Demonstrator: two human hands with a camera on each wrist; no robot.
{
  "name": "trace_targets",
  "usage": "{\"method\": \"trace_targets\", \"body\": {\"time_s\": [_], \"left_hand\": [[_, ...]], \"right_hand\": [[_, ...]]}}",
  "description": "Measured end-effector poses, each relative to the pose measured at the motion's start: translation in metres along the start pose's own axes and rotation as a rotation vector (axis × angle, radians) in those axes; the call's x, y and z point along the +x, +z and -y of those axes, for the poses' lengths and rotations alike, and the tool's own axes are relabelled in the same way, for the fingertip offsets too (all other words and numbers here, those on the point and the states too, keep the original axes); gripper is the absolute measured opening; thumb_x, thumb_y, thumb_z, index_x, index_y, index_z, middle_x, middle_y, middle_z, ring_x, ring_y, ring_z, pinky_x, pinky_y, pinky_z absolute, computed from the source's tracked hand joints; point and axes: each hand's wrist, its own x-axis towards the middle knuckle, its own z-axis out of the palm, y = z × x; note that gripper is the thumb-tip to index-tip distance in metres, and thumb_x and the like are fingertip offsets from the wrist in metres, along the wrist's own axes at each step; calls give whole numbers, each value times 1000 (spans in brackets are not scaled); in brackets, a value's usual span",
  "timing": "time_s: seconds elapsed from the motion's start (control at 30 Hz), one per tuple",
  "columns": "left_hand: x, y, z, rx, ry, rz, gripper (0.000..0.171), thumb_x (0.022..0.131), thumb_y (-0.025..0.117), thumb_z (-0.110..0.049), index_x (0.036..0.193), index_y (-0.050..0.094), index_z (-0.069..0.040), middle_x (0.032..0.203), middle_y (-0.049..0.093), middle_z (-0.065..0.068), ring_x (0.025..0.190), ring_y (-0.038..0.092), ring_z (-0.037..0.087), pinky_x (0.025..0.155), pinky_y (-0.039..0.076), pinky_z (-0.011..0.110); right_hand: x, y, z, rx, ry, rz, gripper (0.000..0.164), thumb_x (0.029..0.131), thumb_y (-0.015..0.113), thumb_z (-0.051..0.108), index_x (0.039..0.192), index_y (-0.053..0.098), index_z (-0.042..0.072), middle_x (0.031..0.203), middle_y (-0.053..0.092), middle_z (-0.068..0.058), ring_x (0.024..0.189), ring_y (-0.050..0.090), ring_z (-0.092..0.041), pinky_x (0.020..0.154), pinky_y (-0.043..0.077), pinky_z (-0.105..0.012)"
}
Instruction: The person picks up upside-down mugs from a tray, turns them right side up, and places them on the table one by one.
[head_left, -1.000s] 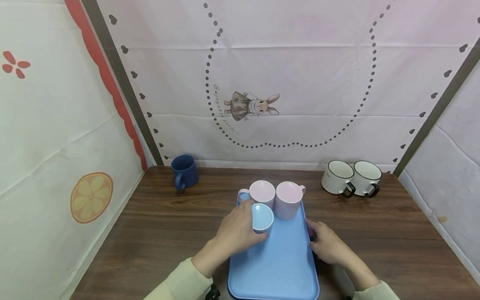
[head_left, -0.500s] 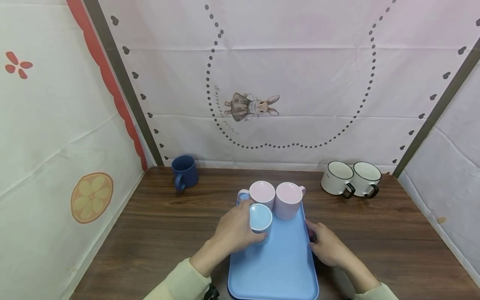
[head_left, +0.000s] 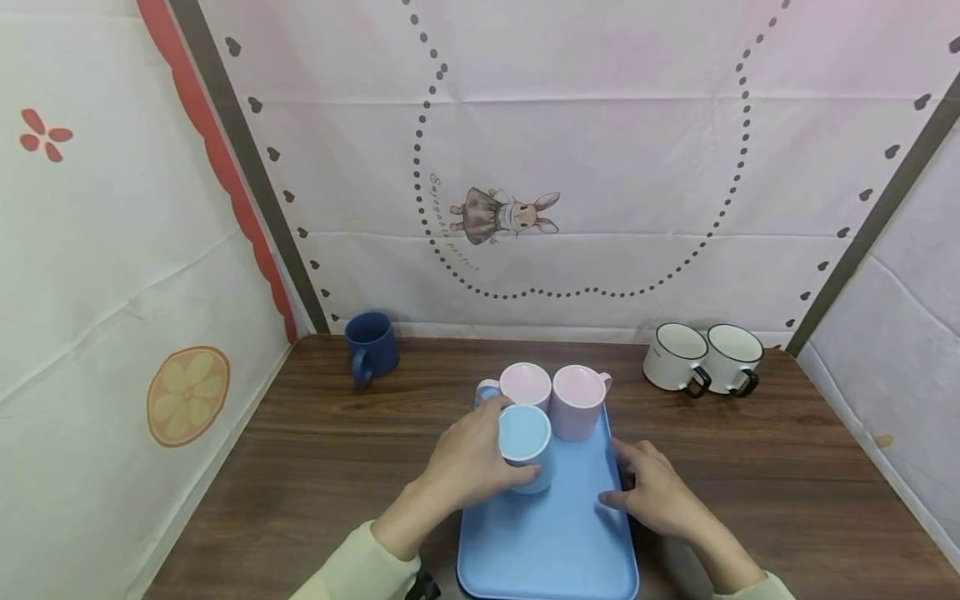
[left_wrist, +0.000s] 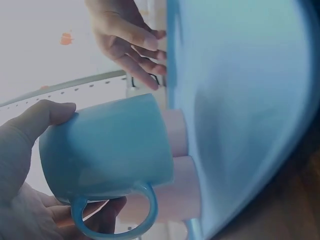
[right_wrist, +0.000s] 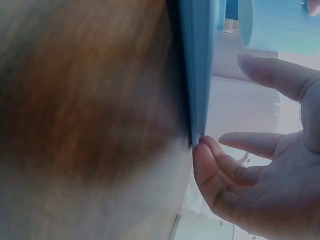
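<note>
My left hand (head_left: 468,454) grips a light blue mug (head_left: 525,446) round its body, thumb on the near side. In the left wrist view the mug (left_wrist: 107,150) is held just above the blue tray (head_left: 551,546), its handle at the hand's side. Behind it on the tray stand two pale pink mugs, the left one (head_left: 525,383) and the right one (head_left: 576,404). My right hand (head_left: 656,492) is at the tray's right edge, fingers loosely bent and thumb spread over the rim. In the right wrist view, fingertips (right_wrist: 202,147) touch or nearly touch the tray's edge.
A dark blue mug (head_left: 372,346) stands at the table's back left. Two white mugs with black handles, one (head_left: 673,358) beside the other (head_left: 731,358), stand at the back right. Printed cloth walls (head_left: 600,167) enclose the wooden table (head_left: 360,450) at the back and sides.
The light blue mug has shifted slightly to the right in my left hand. My right thumb has moved off the tray's side and now reaches over its rim. The other mugs stay put.
</note>
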Motion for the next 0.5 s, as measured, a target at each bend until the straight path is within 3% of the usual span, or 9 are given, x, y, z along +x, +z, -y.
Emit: {"method": "trace_targets", "body": {"time_s": [0.1, 0.2, 0.37, 0.5], "left_hand": [[-2, -4, -4, -34, 3, -6, 89, 70, 89, -52, 138, 51, -11, 116, 68, 4, 97, 67, 20, 79, 55, 40], [-3, -6, -5, -81, 11, -14, 89, 70, 90, -52, 140, 52, -12, 118, 69, 3, 99, 67, 20, 80, 56, 41], [-5, -10, -7, -181, 12, -13, 84, 71, 90, -51, 139, 53, -16, 116, 69, 1, 98, 66, 18, 80, 56, 40], [-6, -12, -8, -267, 17, 0, 84, 72, 89, -52, 139, 53, -18, 116, 69, 1, 99, 66, 17, 81, 56, 40]], "right_hand": [[-2, -1, 2, 6, -33, -16, 90, 76, 91, 30, 150, 50, 0, 129, 59, -17, 120, 55, -35, 98, 50, -55], [-2, -1, 4, 89, -82, 5, 96, 76, 92, 35, 155, 45, 6, 138, 56, -18, 131, 53, -42, 103, 49, -60], [-3, 0, 8, 260, -216, 48, 101, 79, 91, 36, 161, 35, 17, 149, 49, -18, 137, 49, -46, 101, 52, -53], [-3, -1, 12, 314, -336, 46, 100, 81, 89, 30, 162, 32, 17, 152, 48, -18, 136, 50, -44, 103, 54, -44]]}}
